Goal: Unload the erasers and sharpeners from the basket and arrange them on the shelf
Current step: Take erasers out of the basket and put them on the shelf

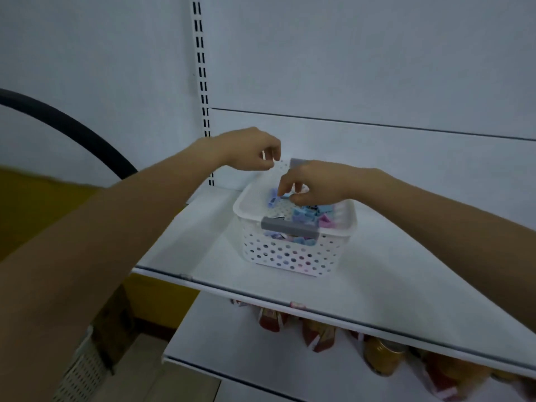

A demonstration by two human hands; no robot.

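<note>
A white perforated basket (pixel 293 256) with grey handles stands on the white shelf (pixel 391 271). It holds several small blue, pink and purple erasers and sharpeners (pixel 307 216). My right hand (pixel 307 184) reaches into the basket and pinches a small blue piece (pixel 277 200) between thumb and fingers. My left hand (pixel 252 150) hovers above the basket's far left corner with fingers curled; whether it holds something is not visible.
The shelf's back panel and a slotted upright (pixel 203 82) rise behind the basket. A lower shelf (pixel 232 352) carries red packets and gold cans (pixel 380 355). A dark hose (pixel 72 126) arcs at the left.
</note>
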